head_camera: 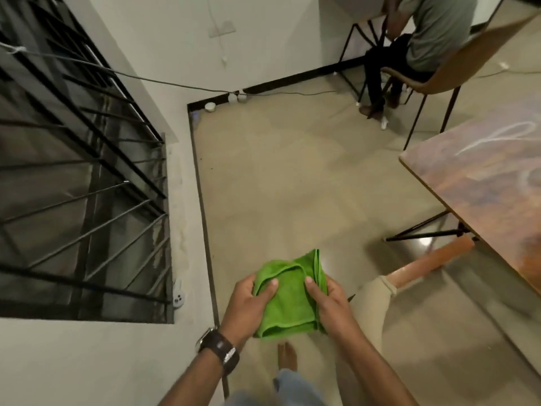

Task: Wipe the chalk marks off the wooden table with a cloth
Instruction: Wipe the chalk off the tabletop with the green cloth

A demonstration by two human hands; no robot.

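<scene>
- One left hand (244, 306) is seen at about 7 o'clock, closed on the left edge of the cloth, thumb laid on top.
- One green cloth (288, 303) is held folded between both hands at 6 o'clock, above the floor. It is judged soft, light and not slippery; it is best gripped as a folded pad.
- One right hand (329, 303) is closed on the cloth's right edge.
- One wooden table (456, 177) stands at 3 o'clock, well apart, with two chalk marks (497, 139) counted, still unwiped.

Cloth (288, 297) left of table (480, 183), over floor (292, 177).
</scene>
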